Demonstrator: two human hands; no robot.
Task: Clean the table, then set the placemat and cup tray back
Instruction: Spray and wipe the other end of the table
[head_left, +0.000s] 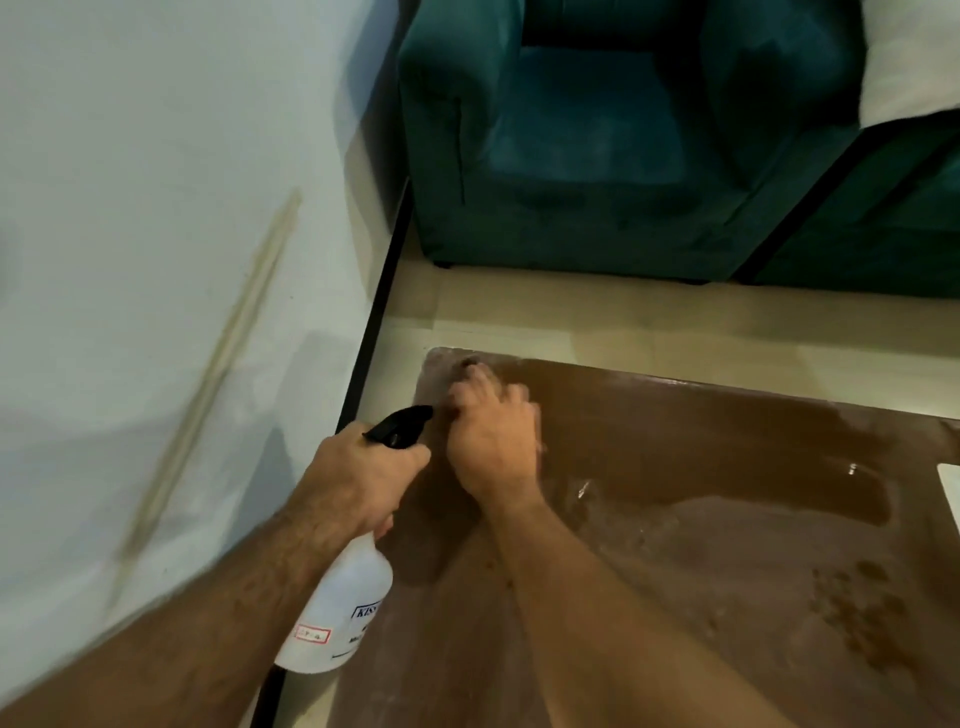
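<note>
The brown table (701, 441) has a wet, streaky film over much of its top. My left hand (358, 478) grips a white spray bottle (343, 608) by its black trigger head (400, 423), held over the table's left edge. My right hand (493, 436) rests knuckles-up on the table near its far left corner, just right of the nozzle. It is blurred, and whatever lies under its palm is hidden. A white corner (949, 491) of something flat shows at the right edge.
A white wall (156, 260) with a black baseboard runs close along the table's left side. A teal armchair (597, 145) and a second teal seat (883, 223) stand beyond the far edge, across a strip of pale floor (571, 317).
</note>
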